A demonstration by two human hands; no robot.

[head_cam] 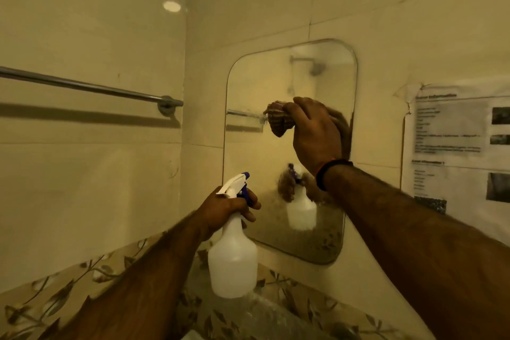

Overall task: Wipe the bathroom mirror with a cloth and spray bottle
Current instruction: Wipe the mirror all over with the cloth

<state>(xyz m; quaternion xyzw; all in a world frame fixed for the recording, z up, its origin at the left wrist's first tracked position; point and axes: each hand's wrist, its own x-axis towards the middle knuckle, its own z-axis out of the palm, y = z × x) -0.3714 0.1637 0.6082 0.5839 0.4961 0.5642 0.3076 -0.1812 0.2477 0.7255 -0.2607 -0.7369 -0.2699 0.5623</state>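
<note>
A frameless mirror point(256, 168) with rounded corners hangs on the cream tiled wall, its glass hazy. My right hand point(314, 132) presses a bunched, striped brown cloth point(277, 120) against the middle of the glass. My left hand point(229, 208) grips the neck of a white plastic spray bottle point(233, 259) with a white and blue trigger head, held upright below and left of the mirror, nozzle toward the glass. The bottle and cloth show again as reflections in the lower mirror.
A chrome towel rail point(82, 87) runs along the left wall up to the corner. A printed paper notice point(455, 141) is taped to the wall right of the mirror. A leaf-patterned tile band point(82, 276) runs below, above a shelf edge.
</note>
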